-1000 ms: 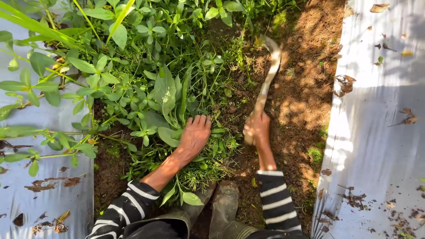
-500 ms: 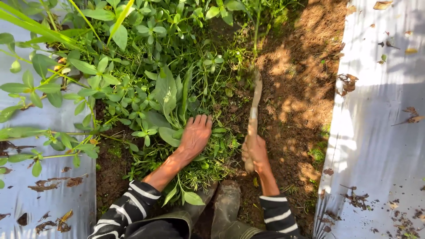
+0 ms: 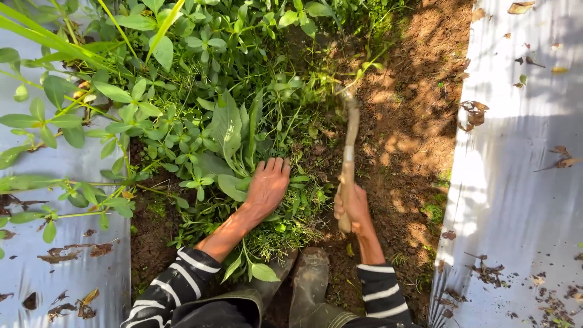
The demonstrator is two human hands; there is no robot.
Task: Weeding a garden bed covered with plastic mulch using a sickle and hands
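Right hand [image 3: 353,206] is wrapped tight around my wooden-handled blade [image 3: 349,152], its tip sunk in weeds [image 3: 243,127]. Left hand [image 3: 267,185] lies flat and open, pinning them (holding nothing). I judge the tool stiff, light; grip low.

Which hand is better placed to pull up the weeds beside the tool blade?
Left, probably. The left hand lies open on the weeds, fingers already among the leaves, free to close. The right hand is wrapped around the tool handle, whose far end sits down in the weeds.
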